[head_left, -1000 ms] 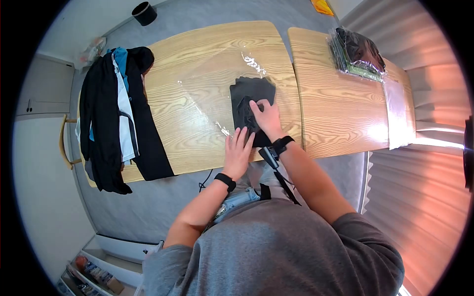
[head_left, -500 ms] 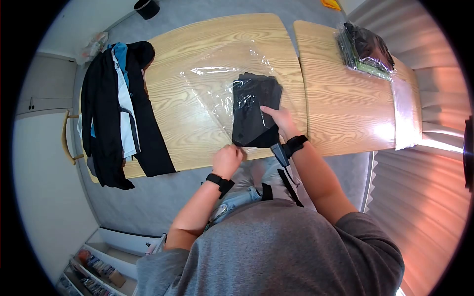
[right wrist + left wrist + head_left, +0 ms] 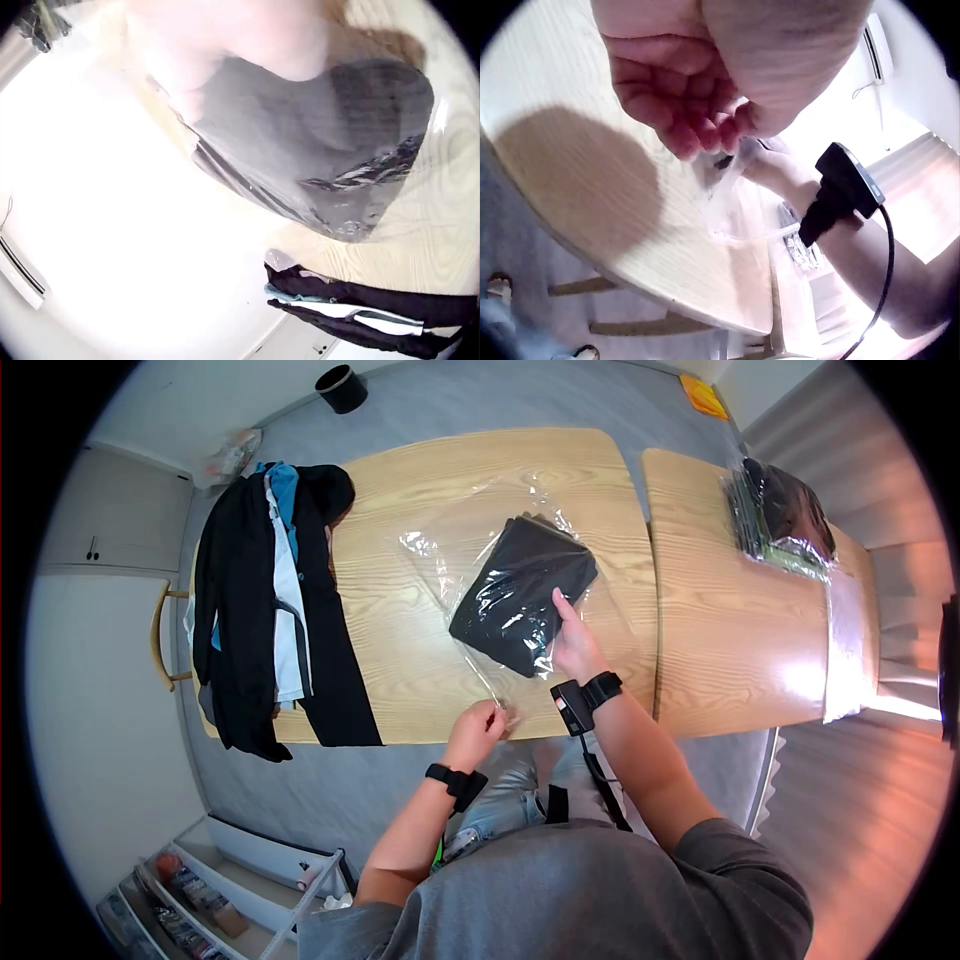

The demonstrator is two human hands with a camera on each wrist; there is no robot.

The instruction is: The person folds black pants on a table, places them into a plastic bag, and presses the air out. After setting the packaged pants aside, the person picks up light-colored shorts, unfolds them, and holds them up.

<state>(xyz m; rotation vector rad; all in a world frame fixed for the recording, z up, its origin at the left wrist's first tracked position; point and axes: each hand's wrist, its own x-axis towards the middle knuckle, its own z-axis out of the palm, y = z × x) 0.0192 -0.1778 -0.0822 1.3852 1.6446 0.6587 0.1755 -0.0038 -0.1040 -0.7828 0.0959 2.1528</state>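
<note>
A folded black garment lies tilted inside a clear plastic bag over the wooden table. My right hand grips its near right side, thumb on top and the other fingers hidden beneath. The right wrist view shows the dark cloth under shiny film, with the hand over its upper edge. Down at the table's front edge, my left hand pinches the bag's near corner between curled fingertips. The left wrist view shows the film hanging from those fingertips.
Black, white and blue clothes lie across the table's left end. On the adjoining right table sit bagged folded clothes and a flat clear sheet. A chair stands at the left; a black bin is on the floor behind.
The right hand has gone from pressing on the garment to gripping its side, and the garment has turned. The left hand has left the garment and pulled the bag's corner toward the body.
</note>
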